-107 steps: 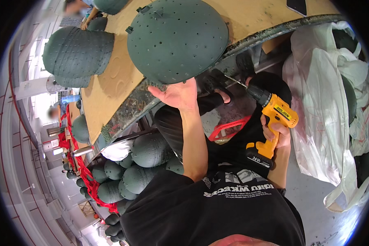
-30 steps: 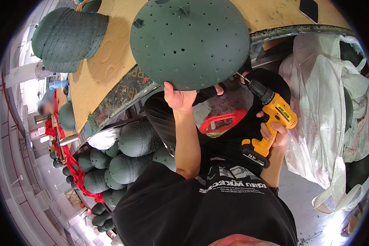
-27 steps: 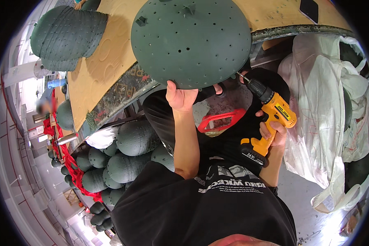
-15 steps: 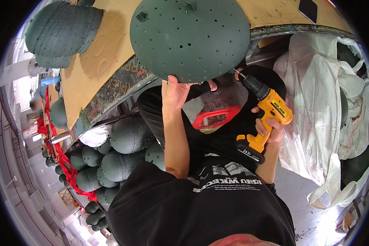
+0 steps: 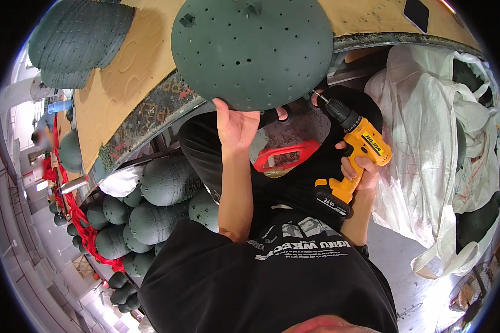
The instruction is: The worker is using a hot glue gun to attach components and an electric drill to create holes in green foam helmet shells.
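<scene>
A dark green domed shell [image 5: 253,55], dotted with small holes, rests at the table's near edge and partly overhangs it. My left hand [image 5: 236,126] holds its near rim, the thumb up at the edge and the other fingers partly hidden beneath. In my right hand [image 5: 362,172] is a yellow and black cordless drill [image 5: 368,141], fingers wrapped round its handle. Its thin bit points up and left, with the tip at the shell's lower right rim. Whether the tip has entered a hole I cannot tell.
The tan table [image 5: 128,72] carries a stack of nested green shells [image 5: 80,41] and a dark flat rectangle [image 5: 415,15]. Below left, more shells [image 5: 158,222] are piled up. A red-rimmed container [image 5: 286,156] sits between my legs. White sacks [image 5: 411,150] stand at the right.
The whole view has shifted slightly, so things appear a little further left. My left hand has slid slightly left along the rim. The drill tip stays by the shell's edge.
</scene>
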Demonstrator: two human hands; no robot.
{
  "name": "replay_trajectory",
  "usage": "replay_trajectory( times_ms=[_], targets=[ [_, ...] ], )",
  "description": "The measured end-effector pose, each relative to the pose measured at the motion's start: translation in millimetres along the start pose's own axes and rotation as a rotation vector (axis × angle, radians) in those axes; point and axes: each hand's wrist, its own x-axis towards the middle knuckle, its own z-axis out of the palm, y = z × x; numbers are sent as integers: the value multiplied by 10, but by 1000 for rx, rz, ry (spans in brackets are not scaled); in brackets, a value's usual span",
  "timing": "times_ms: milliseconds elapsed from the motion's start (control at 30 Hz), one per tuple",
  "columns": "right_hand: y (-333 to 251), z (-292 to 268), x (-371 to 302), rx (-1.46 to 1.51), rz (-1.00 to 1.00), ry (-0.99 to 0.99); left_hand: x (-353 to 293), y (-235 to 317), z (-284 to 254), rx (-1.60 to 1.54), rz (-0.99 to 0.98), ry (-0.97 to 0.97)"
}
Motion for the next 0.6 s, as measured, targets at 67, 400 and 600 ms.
replay_trajectory(
  times_ms=[67,400,600],
  targets=[
    [-9,17,15,-2,-3,-10,12,-15,0,-301,-5,-59],
    [-43,59,-15,-34,16,-17,-23,-47,-213,-364,65,-151],
    [-85,178,-71,-27,5,-13,28,-93,-29,-501,39,-207]
  ],
)
